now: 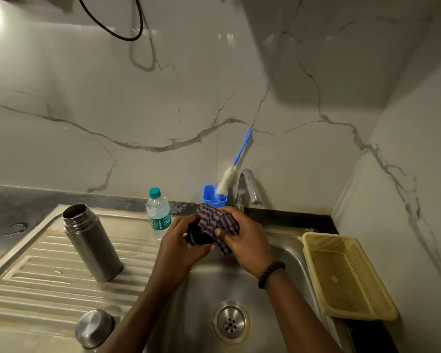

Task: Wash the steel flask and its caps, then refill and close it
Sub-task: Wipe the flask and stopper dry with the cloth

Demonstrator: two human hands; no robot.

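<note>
The steel flask (92, 243) stands open and upright on the ribbed drainboard (36, 276), left of the sink. Its steel outer cap (94, 328) sits upside down near the drainboard's front edge. Over the sink basin (214, 284), my left hand (182, 244) grips a small black inner cap (197, 235). My right hand (245, 240) holds a purple striped cloth (215, 225) pressed against that cap. Much of the cap is hidden by the cloth and fingers.
A plastic water bottle (158, 215) with a teal lid stands behind my hands. A blue holder (210, 196) carries a bottle brush (231, 174) beside the tap (247, 187). A yellow plastic basket (346, 276) rests right of the basin. The drain (231, 322) lies below.
</note>
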